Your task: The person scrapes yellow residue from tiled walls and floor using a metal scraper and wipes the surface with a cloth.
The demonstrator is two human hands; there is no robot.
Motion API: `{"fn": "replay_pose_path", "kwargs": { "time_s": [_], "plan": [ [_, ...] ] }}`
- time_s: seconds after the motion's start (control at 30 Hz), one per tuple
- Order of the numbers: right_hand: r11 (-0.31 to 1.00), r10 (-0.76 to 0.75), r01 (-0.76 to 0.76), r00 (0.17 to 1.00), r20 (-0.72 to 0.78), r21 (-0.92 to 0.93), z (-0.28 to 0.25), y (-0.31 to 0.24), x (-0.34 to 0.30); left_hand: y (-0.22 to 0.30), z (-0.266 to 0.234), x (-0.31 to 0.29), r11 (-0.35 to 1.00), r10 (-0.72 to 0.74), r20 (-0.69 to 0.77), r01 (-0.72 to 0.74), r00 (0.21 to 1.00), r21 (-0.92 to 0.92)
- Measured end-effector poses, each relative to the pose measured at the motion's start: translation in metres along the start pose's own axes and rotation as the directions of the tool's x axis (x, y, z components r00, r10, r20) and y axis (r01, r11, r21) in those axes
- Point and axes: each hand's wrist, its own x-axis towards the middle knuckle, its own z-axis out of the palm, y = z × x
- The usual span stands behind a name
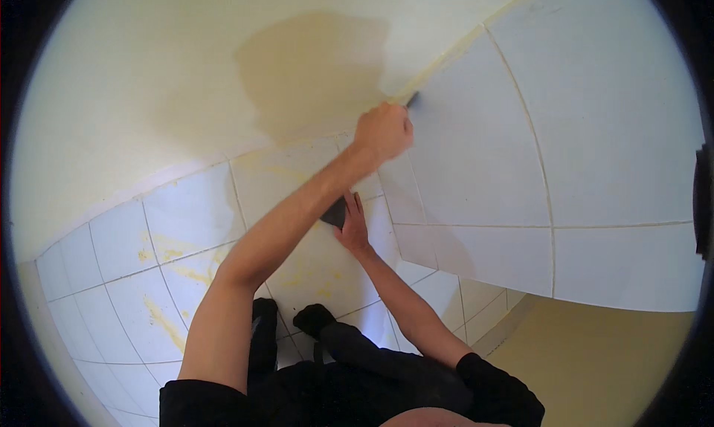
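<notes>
White tiled wall [617, 130] at right, thin pale grout lines. Cream painted wall [149, 78] above left, with darker shadowed patch [312, 70]. Lower white tiles [119, 241] streaked with yellowish smears [167, 323]. Tan floor [595, 360] at lower right. Black socked feet [312, 317] near tile base.

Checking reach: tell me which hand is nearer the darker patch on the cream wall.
Left. The left hand, fisted on a dark tool, is just below-right of the darker patch; the right hand rests lower on the white tiles.
</notes>
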Motion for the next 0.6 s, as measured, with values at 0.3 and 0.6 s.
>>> {"fn": "replay_pose_path", "kwargs": {
  "time_s": [0.3,0.6],
  "plan": [
    [1.0,-0.016,0.016,0.999,0.047,-0.005,0.001,0.006,-0.002,-0.012,0.0,0.005,0.996,0.026,-0.035,-0.029,0.999,-0.085],
    [0.998,-0.051,0.053,0.997,0.051,-0.042,-0.002,0.01,0.0,0.002,-0.01,0.011,0.991,0.06,0.005,-0.059,0.998,-0.12]
  ]
}}
